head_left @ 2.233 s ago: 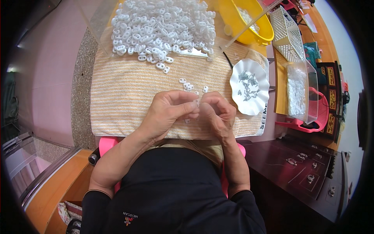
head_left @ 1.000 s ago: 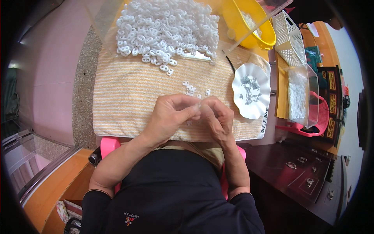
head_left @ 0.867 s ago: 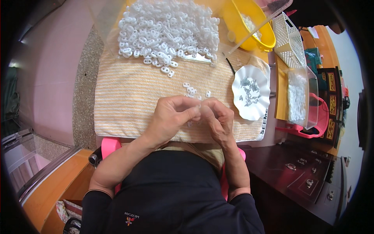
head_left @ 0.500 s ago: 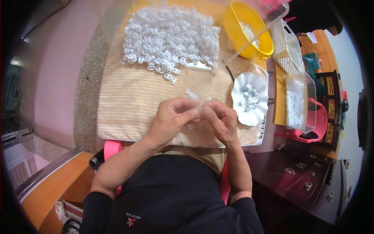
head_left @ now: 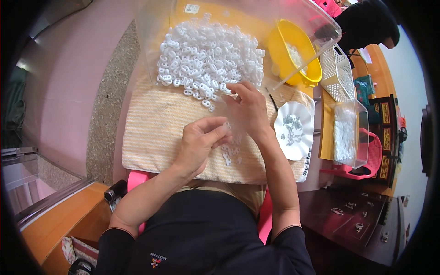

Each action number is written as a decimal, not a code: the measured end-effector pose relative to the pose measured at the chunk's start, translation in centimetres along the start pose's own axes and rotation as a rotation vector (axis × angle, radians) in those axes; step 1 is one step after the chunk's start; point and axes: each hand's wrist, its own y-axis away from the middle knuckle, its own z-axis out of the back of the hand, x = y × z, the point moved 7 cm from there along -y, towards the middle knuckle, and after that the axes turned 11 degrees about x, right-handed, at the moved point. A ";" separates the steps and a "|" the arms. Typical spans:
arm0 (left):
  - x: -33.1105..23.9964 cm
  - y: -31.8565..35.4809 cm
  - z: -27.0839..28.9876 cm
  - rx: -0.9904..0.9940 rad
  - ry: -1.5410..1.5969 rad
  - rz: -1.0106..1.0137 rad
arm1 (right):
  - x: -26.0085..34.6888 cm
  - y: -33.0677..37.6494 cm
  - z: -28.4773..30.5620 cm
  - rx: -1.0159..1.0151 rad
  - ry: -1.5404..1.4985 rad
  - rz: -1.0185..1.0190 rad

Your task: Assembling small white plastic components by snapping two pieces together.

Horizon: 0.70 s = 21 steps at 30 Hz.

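Note:
My left hand (head_left: pixel 199 143) is closed, pinching a small white plastic piece with a hole (head_left: pixel 227 124) between thumb and fingertips. My right hand (head_left: pixel 251 109) reaches forward, slightly blurred, its thumb and index finger apart and nothing visible between them. Its fingertips are close to the front of a big heap of white oval two-hole plastic pieces (head_left: pixel 206 59). Several similar loose pieces (head_left: pixel 231 155) lie on the striped towel (head_left: pixel 151 142) beside my left hand. Right of my right forearm sits a white wavy-rimmed plate (head_left: pixel 298 151) with small grey bits (head_left: pixel 291 128) on it.
A clear plastic bin (head_left: pixel 149 50) surrounds the heap. Behind the plate lies a thin black stick (head_left: pixel 273 101). A yellow basin (head_left: pixel 283 48), a white perforated basket (head_left: pixel 337 75) and a filled clear container (head_left: pixel 362 133) stand at the right. Another person in dark clothing (head_left: pixel 366 25) is at the far right.
My hands have come apart. The right hand has moved forward toward the heap, while the left stays near its place, holding the small piece. The view has shifted slightly.

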 end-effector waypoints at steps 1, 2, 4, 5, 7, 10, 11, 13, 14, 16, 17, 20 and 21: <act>0.0 0.0 0.1 -0.008 0.012 -0.002 | 0.2 -0.3 -0.3 0.004 0.112 0.015; 0.1 0.0 0.3 -0.015 0.023 -0.003 | 0.4 -0.6 -0.6 0.006 0.225 0.029; 0.1 0.0 0.4 -0.021 0.022 -0.004 | 0.7 -1.0 -1.1 0.008 0.281 0.027; 0.1 0.0 0.5 -0.026 0.022 -0.001 | 0.7 -1.1 -1.2 0.010 0.337 0.019; 0.1 -0.1 0.5 -0.018 0.029 -0.006 | 0.4 -1.1 -1.7 0.008 0.348 0.068; 0.1 -0.1 0.3 -0.008 0.037 -0.007 | 0.3 -0.7 -1.7 -0.025 0.335 0.149; 0.1 -0.1 0.3 -0.009 0.037 -0.006 | 0.5 -0.5 -1.5 -0.053 0.309 0.185; 0.1 -0.1 0.4 -0.013 0.035 -0.006 | 0.4 -0.2 -1.2 -0.076 0.276 0.190; 0.1 -0.1 0.4 -0.018 0.033 -0.007 | 0.4 0.1 -0.9 -0.100 0.242 0.195; 0.1 -0.1 0.4 -0.021 0.041 -0.016 | 0.2 0.5 -0.4 -0.111 0.169 0.171; 0.0 -0.1 0.4 -0.021 0.049 -0.025 | 0.0 0.8 -0.1 -0.122 0.099 0.147; 0.1 -0.1 0.4 -0.003 0.038 -0.009 | -0.9 1.7 0.4 -0.150 -0.057 0.089; 0.1 -0.1 0.3 -0.001 0.038 -0.007 | -1.0 2.1 0.4 -0.151 -0.056 0.087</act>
